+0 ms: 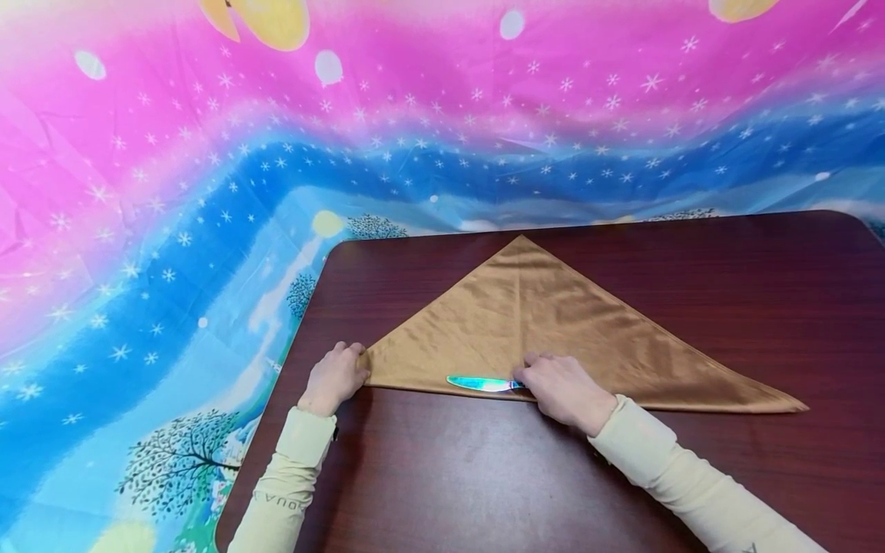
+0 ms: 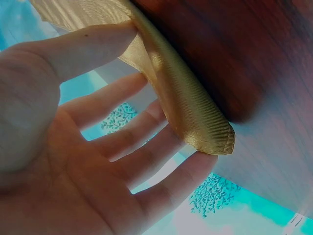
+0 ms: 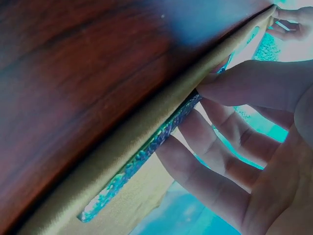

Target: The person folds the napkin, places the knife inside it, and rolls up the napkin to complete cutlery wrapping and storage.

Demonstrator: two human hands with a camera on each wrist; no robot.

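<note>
A gold satin cloth napkin (image 1: 442,330), folded into a triangle, lies with its long side toward me and its point at the table's far edge. At its left corner, my left hand (image 1: 336,378) pinches the cloth; the left wrist view shows the curved cloth edge (image 2: 190,103) between thumb and fingers. A shiny table knife (image 1: 480,382) lies along the near edge of the napkin, blade pointing left. My right hand (image 1: 563,388) pinches the knife by its handle. In the right wrist view, the patterned handle (image 3: 142,152) runs beside the folded cloth edge.
The dark red-brown wooden table (image 1: 442,468) has rounded corners. Behind it and along its left side hangs a pink and blue backdrop cloth (image 1: 429,92) printed with snowflakes and trees. The napkin's right corner reaches toward the table's right side.
</note>
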